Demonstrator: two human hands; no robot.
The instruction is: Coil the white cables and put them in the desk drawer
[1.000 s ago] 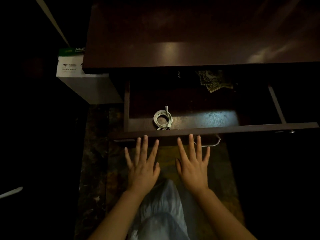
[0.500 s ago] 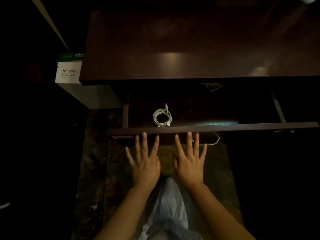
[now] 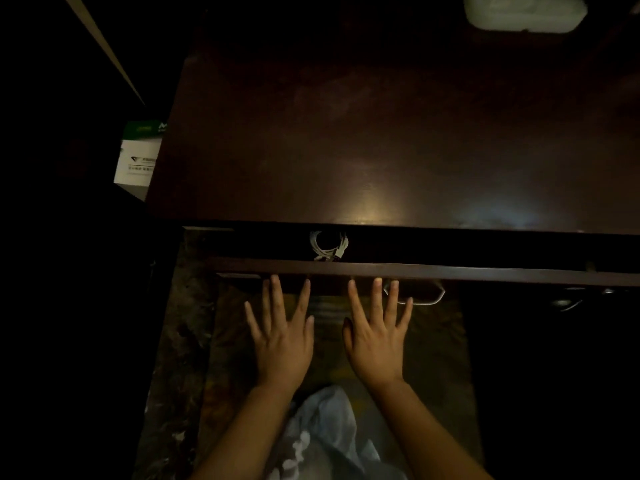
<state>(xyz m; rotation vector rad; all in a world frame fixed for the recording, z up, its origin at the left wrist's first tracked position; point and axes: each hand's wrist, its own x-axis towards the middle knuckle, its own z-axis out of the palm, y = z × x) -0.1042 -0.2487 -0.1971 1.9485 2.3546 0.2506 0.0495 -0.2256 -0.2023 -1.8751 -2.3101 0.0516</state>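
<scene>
Fingers [image 3: 275, 296] of both hands spread wide and straight, tips set against the front panel of the desk drawer [image 3: 415, 270], holding nothing. Left hand [image 3: 282, 341] placed just below the panel, directly beneath the coiled white cable [image 3: 328, 244]; right hand [image 3: 377, 336] beside it, on the drawer's handle side, ring and little fingers crossing in front of the pale metal handle [image 3: 429, 297]. Whether the fingertips press the panel or only touch it: cannot tell.

Coiled white cable lying inside the drawer, just behind the front panel, near the drawer's left end, only partly visible in the narrow dark gap between panel and desk edge. Drawer nearly closed, only a thin strip of its inside showing.

Above the drawer, dark wooden desk top [image 3: 381, 133] with a soft glare near its front edge. Far from the drawer, at the desk's back right, a pale rounded object [image 3: 523, 10], too dim to identify. Left of the desk, a white and green box [image 3: 138, 161]. Below the drawer, between the forearms, light fabric [image 3: 325, 434] over a patterned floor [image 3: 180, 341].
</scene>
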